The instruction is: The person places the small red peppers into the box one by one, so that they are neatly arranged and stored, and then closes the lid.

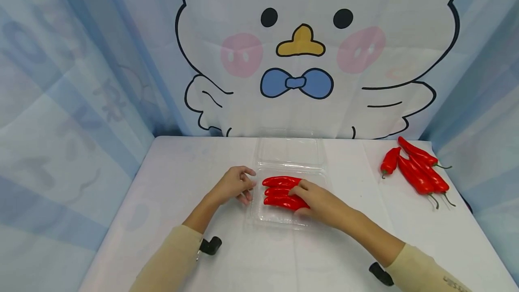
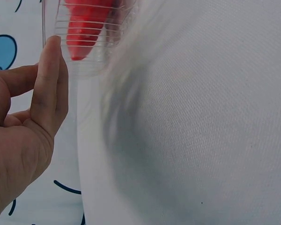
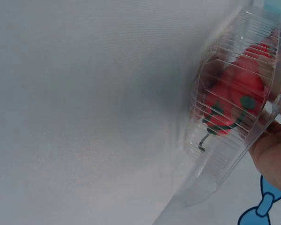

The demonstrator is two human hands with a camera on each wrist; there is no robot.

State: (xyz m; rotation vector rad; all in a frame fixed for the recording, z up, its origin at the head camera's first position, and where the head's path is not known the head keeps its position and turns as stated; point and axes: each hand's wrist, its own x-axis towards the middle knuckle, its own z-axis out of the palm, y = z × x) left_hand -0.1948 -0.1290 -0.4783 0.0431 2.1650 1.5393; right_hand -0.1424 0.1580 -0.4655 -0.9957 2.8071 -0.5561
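Note:
A clear plastic clamshell box (image 1: 279, 221) stands on the table, its lid (image 1: 290, 152) folded back behind it. Several long red chili peppers (image 1: 279, 200) lie side by side in it. My right hand (image 1: 322, 203) reaches in from the right, its fingers and thumb bent around the peppers' right ends. Through the ribbed box wall, the right wrist view shows green caps (image 3: 247, 102) and curved stems. My left hand (image 1: 235, 185) is beside the box's left wall, fingers loosely bent and holding nothing. In the left wrist view its fingertips are close to the wall; contact is unclear.
More red peppers (image 1: 417, 177) lie in a loose group at the table's back right, stems toward the right edge. The white tabletop (image 1: 170, 166) meets a curtain (image 1: 296, 116) with a cartoon print behind, and curtains hang on both sides.

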